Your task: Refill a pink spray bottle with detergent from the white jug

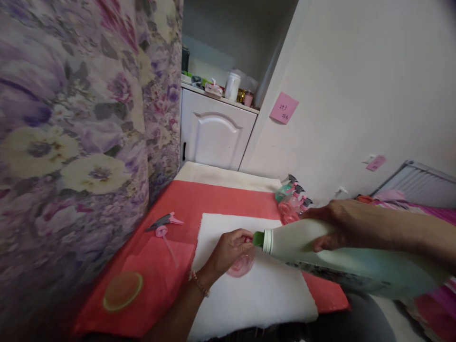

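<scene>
My left hand [233,246] pinches the neck of a small clear pink spray bottle [240,266] that stands on a white cloth [256,294]. My right hand [331,228] grips a large pale green detergent bottle [306,237], tipped nearly level. Its green spout [258,238] points left and sits right at the pink bottle's mouth, which the fingers partly hide. Whether liquid is flowing cannot be seen. To the left, a grey and pink trigger spray head [166,222] with its thin tube lies on the red table cover [228,202].
Several spray bottles [290,204] with grey and pink triggers stand at the table's back right edge. A watermelon-pattern round [123,290] is at the front left. Floral curtain [89,118] hangs along the left; a white cabinet [217,128] stands behind the table.
</scene>
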`<act>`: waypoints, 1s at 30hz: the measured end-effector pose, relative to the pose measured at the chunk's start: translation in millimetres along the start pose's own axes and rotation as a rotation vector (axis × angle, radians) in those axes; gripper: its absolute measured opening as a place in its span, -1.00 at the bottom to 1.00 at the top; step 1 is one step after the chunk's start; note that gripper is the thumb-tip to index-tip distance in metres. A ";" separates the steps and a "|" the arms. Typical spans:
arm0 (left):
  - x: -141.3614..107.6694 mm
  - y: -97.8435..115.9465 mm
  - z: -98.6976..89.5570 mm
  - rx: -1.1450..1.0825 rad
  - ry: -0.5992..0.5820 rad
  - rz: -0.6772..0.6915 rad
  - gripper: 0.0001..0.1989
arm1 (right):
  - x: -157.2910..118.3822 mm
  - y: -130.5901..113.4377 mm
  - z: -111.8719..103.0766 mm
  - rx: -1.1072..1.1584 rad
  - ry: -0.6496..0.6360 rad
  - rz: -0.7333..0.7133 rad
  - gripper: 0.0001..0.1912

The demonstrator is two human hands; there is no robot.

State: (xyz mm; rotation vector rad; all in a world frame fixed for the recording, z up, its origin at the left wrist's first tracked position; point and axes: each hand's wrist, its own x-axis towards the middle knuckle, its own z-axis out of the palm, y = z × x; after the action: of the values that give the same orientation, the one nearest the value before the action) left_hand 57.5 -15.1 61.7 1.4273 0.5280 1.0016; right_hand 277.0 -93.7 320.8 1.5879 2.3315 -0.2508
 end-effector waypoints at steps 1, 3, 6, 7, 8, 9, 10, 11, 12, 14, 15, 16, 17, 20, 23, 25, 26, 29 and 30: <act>0.0 -0.2 -0.1 0.001 0.000 0.000 -0.77 | 0.2 0.3 0.2 -0.001 0.003 0.004 -0.51; 0.1 -0.9 -0.2 0.004 0.000 -0.001 -0.77 | 0.7 0.9 0.9 -0.003 0.013 0.006 -0.50; 0.3 -2.8 -0.6 -0.001 -0.004 -0.003 -0.76 | 1.0 1.5 1.4 0.014 0.017 -0.004 -0.50; 0.4 -3.5 -0.7 -0.003 -0.007 -0.002 -0.76 | 1.0 1.4 1.3 0.023 0.022 -0.008 -0.50; 0.5 -4.2 -0.8 -0.004 -0.009 -0.001 -0.76 | 0.8 1.3 1.2 0.032 0.025 -0.011 -0.50; 0.5 -4.7 -0.9 -0.005 -0.009 0.001 -0.76 | 0.7 1.0 1.0 0.040 0.027 -0.015 -0.51; 0.5 -5.1 -0.9 -0.004 -0.009 0.003 -0.75 | 0.7 0.7 0.9 0.045 0.029 -0.016 -0.51; 0.5 -5.2 -1.0 -0.003 -0.007 0.004 -0.75 | 0.6 0.3 0.8 0.047 0.027 -0.017 -0.51; 0.5 -5.2 -1.0 -0.002 -0.006 0.005 -0.75 | 0.6 0.0 0.8 0.045 0.024 -0.018 -0.51; 0.2 -4.6 -1.1 0.002 -0.006 0.006 -0.75 | 0.7 -0.4 0.9 0.033 0.020 -0.018 -0.51; 0.1 -4.2 -1.1 0.003 -0.006 0.006 -0.75 | 0.7 -0.3 1.1 0.024 0.017 -0.016 -0.51; 0.0 -3.7 -1.1 0.005 -0.006 0.006 -0.75 | 0.7 0.0 1.3 0.017 0.015 -0.016 -0.51; 0.0 -3.3 -1.2 0.006 -0.006 0.006 -0.75 | 0.7 0.5 1.6 0.016 0.015 -0.015 -0.51; 0.1 -2.8 -1.2 0.010 -0.005 0.005 -0.76 | 0.8 2.5 2.4 0.043 0.023 -0.019 -0.51; 0.3 -3.2 -1.1 0.011 -0.006 0.002 -0.76 | 0.9 3.0 2.6 0.054 0.021 -0.015 -0.51; 0.2 -3.5 -1.0 0.010 -0.009 0.001 -0.76 | 0.8 1.9 2.1 0.046 0.018 -0.009 -0.51; 0.2 -3.7 -1.0 0.010 -0.009 0.001 -0.75 | 0.7 1.0 1.8 0.041 0.018 -0.006 -0.51; 0.1 -4.2 -1.1 0.015 -0.006 0.000 -0.74 | 0.6 -1.5 0.8 0.028 0.011 -0.003 -0.52; 0.1 -4.4 -1.2 0.016 -0.006 -0.001 -0.74 | 0.5 -2.1 0.5 0.026 0.005 -0.003 -0.51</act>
State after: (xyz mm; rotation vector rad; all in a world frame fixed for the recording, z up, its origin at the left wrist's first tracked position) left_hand 57.7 -13.6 57.4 1.4438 0.5338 0.9943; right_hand 275.0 -94.1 320.1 1.5995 2.3432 -0.2799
